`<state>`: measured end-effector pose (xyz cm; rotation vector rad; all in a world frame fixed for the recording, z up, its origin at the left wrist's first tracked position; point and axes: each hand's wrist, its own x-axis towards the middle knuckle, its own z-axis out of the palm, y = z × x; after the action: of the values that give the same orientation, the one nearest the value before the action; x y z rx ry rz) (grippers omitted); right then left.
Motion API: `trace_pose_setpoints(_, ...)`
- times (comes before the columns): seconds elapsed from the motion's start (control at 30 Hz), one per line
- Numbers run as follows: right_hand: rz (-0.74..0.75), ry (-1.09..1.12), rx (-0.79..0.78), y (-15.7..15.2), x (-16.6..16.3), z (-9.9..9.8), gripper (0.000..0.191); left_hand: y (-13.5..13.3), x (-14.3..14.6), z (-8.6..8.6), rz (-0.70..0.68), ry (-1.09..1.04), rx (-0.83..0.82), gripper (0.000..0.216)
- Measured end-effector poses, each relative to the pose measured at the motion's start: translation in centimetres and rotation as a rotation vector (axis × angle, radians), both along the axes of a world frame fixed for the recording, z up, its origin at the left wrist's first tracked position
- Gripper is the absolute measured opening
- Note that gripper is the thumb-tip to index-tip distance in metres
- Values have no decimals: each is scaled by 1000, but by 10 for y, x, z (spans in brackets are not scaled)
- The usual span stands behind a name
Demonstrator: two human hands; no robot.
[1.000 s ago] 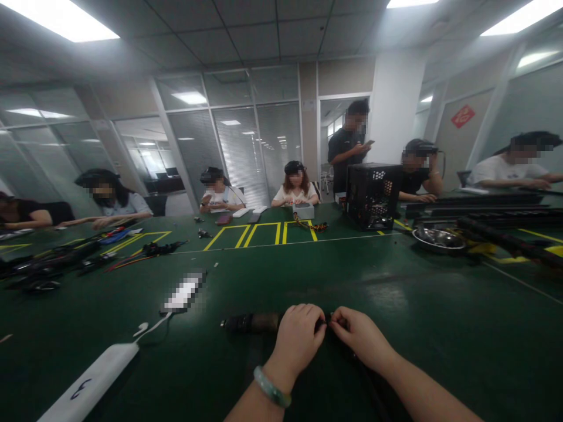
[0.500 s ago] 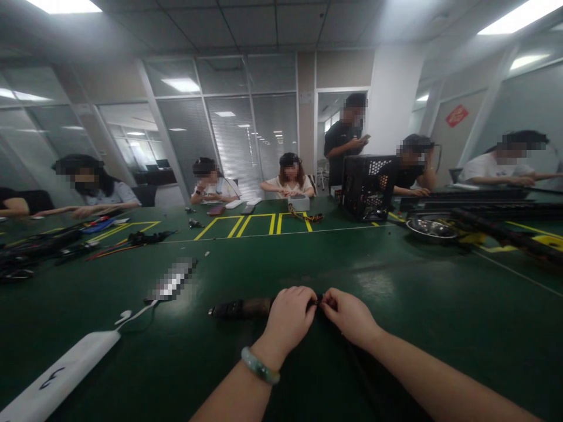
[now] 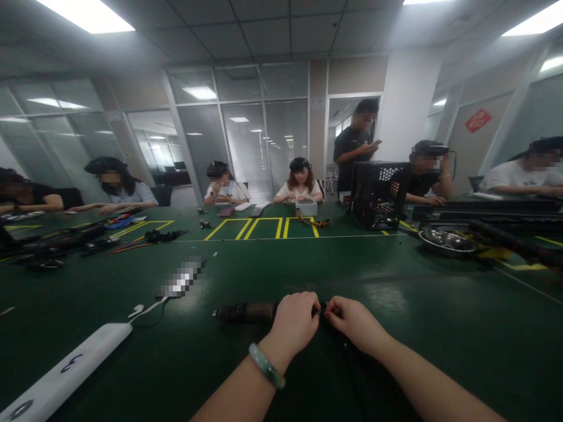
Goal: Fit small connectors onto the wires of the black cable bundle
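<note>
A dark cylindrical tool (image 3: 255, 312), which looks like an inline electric screwdriver, lies across the green table with its metal tip to the left. My left hand (image 3: 297, 322), a green bangle at its wrist, is closed around the tool's right end and hides that part. Close by on the right, my right hand (image 3: 354, 322) has thumb and fingers pinched together at the tail of the tool. What sits between those fingertips is too small and dark to make out. A dark cord (image 3: 352, 363) runs faintly down the table below my right hand.
A white power strip (image 3: 74, 369) lies at the left, its cable reaching a phone-like device (image 3: 182, 278). Further off are tangled cables (image 3: 65, 246), a power supply unit (image 3: 307, 208), a black computer case (image 3: 380, 193) and a metal bowl (image 3: 446, 240). Several people sit across the table.
The view has turned slightly left, so everything sits further right. Both hands stay at the tool's right end, with a small shift of the fingers.
</note>
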<state>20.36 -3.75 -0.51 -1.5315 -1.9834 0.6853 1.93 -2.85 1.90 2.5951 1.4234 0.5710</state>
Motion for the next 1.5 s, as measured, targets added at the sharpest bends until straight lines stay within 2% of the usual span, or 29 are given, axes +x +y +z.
trace_pose_setpoints(0.33,6,73,3,5,0,-2,9,7,-4,0,-77,3,-26,5)
trace_pose_setpoints(0.57,-13,93,-62,5,-1,-2,9,10,-8,-1,-141,13,-41,3)
trace_pose_setpoints(0.87,21,91,-63,0,-1,4,9,12,-8,-4,-119,-32,-25,4)
trace_pose_setpoints(1.2,14,155,-78,6,0,-6,11,15,-8,-11,-124,-93,-23,5)
trace_pose_setpoints(1.5,34,100,-49,1,-2,0,13,16,-8,-11,-140,-87,-34,10)
